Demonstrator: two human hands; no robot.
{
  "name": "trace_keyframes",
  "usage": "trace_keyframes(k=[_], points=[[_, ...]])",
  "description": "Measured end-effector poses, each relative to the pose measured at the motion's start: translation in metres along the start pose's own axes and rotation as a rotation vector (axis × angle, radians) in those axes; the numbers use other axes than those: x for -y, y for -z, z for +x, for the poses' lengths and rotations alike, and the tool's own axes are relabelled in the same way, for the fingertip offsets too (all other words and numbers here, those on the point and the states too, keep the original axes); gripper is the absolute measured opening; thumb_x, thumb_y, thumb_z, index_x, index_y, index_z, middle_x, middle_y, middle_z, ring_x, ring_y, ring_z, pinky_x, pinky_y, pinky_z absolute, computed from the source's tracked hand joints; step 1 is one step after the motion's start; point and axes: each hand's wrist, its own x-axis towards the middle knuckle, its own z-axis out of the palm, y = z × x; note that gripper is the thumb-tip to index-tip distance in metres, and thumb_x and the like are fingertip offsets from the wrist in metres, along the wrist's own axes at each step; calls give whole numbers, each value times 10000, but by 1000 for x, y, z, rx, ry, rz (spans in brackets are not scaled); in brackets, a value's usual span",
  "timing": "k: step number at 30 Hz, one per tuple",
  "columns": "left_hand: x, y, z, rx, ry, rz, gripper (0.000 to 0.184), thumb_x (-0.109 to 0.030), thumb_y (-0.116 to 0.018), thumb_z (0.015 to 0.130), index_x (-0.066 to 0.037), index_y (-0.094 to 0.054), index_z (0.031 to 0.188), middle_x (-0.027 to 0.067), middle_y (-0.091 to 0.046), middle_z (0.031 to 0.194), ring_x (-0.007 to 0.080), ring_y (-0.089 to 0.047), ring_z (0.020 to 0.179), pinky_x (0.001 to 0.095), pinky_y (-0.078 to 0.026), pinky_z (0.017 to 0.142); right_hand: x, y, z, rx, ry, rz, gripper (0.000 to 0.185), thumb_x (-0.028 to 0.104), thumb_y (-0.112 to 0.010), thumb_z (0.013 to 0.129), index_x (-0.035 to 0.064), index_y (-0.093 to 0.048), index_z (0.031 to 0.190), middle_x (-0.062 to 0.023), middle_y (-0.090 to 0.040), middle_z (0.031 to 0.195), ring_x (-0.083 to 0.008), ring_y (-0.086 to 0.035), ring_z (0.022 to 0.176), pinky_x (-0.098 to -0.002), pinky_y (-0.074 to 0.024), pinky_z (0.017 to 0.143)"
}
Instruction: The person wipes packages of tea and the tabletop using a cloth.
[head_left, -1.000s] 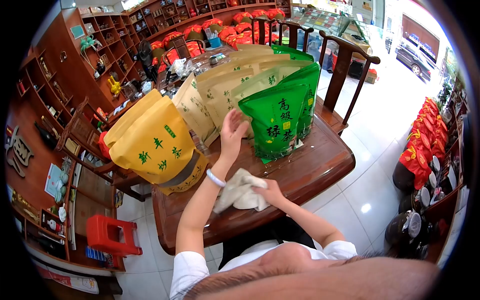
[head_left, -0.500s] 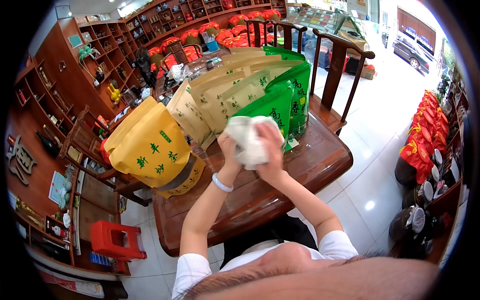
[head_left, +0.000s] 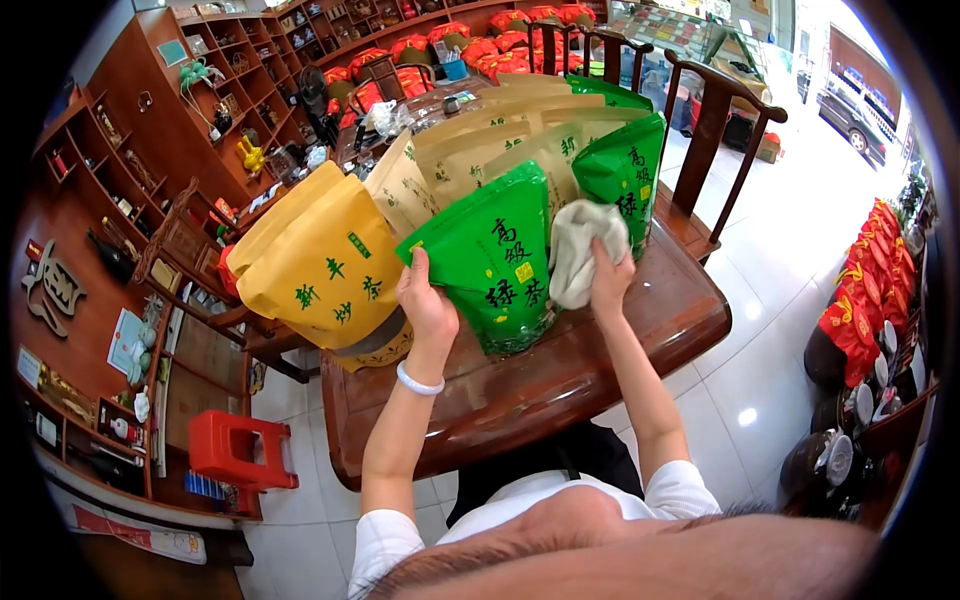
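Note:
A green tea bag (head_left: pixel 497 265) with black lettering stands at the near side of the wooden table (head_left: pixel 450 415). My left hand (head_left: pixel 428 305), with a pale bangle on the wrist, pinches its left edge. In my right hand (head_left: pixel 609 283) is a crumpled white cloth (head_left: pixel 577 256), held beside the bag's right edge; I cannot tell if it touches the bag. Behind the cloth stands another green bag (head_left: pixel 618 165), partly covered. Large yellow tea bags (head_left: pixel 320 265) stand left of my left hand, and several beige tea bags (head_left: pixel 470 152) are lined up behind.
Dark wooden chairs (head_left: pixel 712 130) line the table's right and far sides, with a carved chair (head_left: pixel 185 235) at the left. A red plastic stool (head_left: pixel 240 450) is on the floor at left. Jars with red cloth covers (head_left: pixel 858 290) stand at right, and wooden shelves (head_left: pixel 250 65) behind.
My hands were together around the cloth; now they are apart. My left hand has taken hold of the green bag, which sits nearer me, while the cloth moved right with my right hand.

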Motion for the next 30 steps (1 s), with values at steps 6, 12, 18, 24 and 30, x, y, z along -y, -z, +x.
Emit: trace_keyframes(k=[6,12,18,24,30], points=[[11,-4,0,43,-39,86,273,-190,-504,936,26,-547,1098,73,-606,1059,139,-570,933,266,-444,822,76,-55,21,231,931,-424,522,17,-633,652,27,-526,1163,-111,-537,1204,-274,-507,1034,-369,-388,913],[5,-3,1,51,3,98,276,-230,-468,951,6,-536,1076,68,-611,1041,141,-578,911,277,-450,808,21,-33,-20,434,1012,-542,419,87,-637,604,44,-619,1020,-116,-545,1173,-318,-488,955,-410,-405,829],[13,7,8,30,40,42,282,-236,-489,942,4,-529,1085,67,-614,1027,148,-582,900,296,-458,801,-30,56,-68,805,520,-666,456,53,-684,637,16,-604,1085,-201,-567,1103,-355,-505,1097,-428,-385,953],[37,43,-8,196,138,307,297,-213,-535,914,20,-531,1097,37,-580,1052,99,-521,947,267,-415,831,29,9,-31,357,668,-464,341,13,-648,689,-29,-573,1019,-155,-595,1014,-310,-564,989,-375,-446,860],[58,77,-5,261,239,445,370,-236,-471,939,-20,-442,1238,82,-507,1212,170,-486,1100,317,-390,938,58,-59,-52,642,960,-694,491,66,-657,575,121,-627,1062,-75,-554,1070,-296,-496,937,-393,-418,775]])
